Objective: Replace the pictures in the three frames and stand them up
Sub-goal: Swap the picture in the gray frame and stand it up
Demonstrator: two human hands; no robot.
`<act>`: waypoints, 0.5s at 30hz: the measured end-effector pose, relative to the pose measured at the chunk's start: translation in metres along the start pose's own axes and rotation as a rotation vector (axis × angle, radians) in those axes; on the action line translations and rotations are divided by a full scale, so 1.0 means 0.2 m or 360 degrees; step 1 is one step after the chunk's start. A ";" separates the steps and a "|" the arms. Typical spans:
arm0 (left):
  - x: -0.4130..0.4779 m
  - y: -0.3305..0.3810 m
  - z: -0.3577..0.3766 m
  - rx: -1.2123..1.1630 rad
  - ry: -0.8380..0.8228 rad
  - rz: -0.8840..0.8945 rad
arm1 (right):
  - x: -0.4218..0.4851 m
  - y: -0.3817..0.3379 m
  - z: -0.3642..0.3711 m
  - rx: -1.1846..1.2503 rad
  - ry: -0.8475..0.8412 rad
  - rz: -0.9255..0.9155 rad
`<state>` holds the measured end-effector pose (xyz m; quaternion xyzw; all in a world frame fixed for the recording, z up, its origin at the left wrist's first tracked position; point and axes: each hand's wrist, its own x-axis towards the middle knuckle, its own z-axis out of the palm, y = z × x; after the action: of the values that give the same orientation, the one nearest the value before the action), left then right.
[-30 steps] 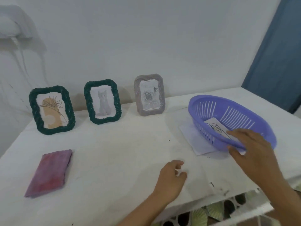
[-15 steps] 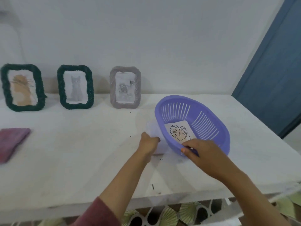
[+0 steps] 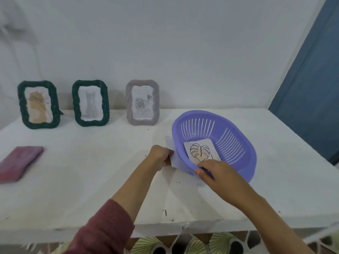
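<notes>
Three frames stand upright against the back wall: a dark green frame with an orange drawing, a second dark green frame with a grey cat, and a grey frame with a rose. A purple slotted basket sits on the white table. Inside it lies a leaf drawing. My right hand grips the basket's near rim. My left hand pinches a white sheet that sticks out from under the basket's left side.
A folded purple-red cloth lies near the table's left edge. A blue door or panel rises at the right. The table's front edge runs close to my arms, with patterned floor tiles below.
My left hand moved from the table near the front edge up to the basket and took hold of the white sheet under it. My right hand kept its grip on the basket rim.
</notes>
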<state>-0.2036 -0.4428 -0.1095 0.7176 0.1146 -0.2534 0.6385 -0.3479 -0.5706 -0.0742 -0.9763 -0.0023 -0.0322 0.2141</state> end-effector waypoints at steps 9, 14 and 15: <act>-0.23 0.26 -0.17 -0.0036 0.0203 0.0813 | -0.01 -0.16 -0.10 0.0326 0.0174 0.0196; -0.39 0.34 0.05 0.0154 -0.0008 0.1113 | 0.12 -0.31 -0.18 0.0390 0.0471 0.0120; -0.39 0.34 0.08 0.0172 -0.0037 0.1129 | 0.15 -0.31 -0.18 0.0348 0.0557 0.0119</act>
<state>-0.2402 -0.4568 -0.0109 0.7425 -0.1625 -0.0298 0.6491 -0.3208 -0.5301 -0.0145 -0.9261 0.0677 -0.1930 0.3170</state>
